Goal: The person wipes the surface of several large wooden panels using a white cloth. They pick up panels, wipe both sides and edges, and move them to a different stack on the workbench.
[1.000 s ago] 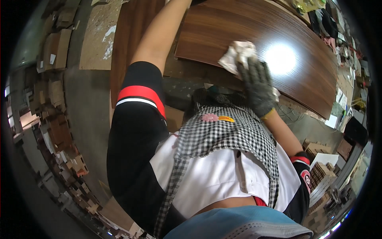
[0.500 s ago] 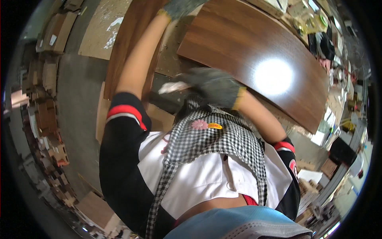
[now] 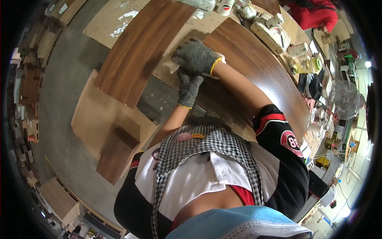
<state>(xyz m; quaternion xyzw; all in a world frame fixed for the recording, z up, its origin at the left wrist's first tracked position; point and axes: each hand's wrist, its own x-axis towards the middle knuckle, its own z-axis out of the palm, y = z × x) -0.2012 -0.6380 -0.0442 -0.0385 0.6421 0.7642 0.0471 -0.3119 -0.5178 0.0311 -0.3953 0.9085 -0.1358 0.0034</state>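
My right hand (image 3: 195, 57), in a dark grey glove with a yellow cuff, is closed on a crumpled white cloth (image 3: 171, 66) that sticks out past its fingers. Just below it, my left hand (image 3: 188, 88), gloved the same way, reaches up against it; its fingers are hidden under the right hand. Both hands are over the gap between two dark brown wood-grain panels. The left panel (image 3: 143, 49) lies lengthwise to the left of the hands. The larger right panel (image 3: 254, 65) extends to the right beneath my right forearm.
A pale board (image 3: 89, 115) at the left carries a small brown wood piece (image 3: 117, 157). Along the far right stand a stained white container (image 3: 268, 38), a yellowish jar (image 3: 308, 65) and a fan (image 3: 345, 99). A person in red (image 3: 312, 14) is at the upper right.
My left hand has come back from the far edge to meet the right. My right hand has moved up and away from the apron with the cloth. The view has shifted.
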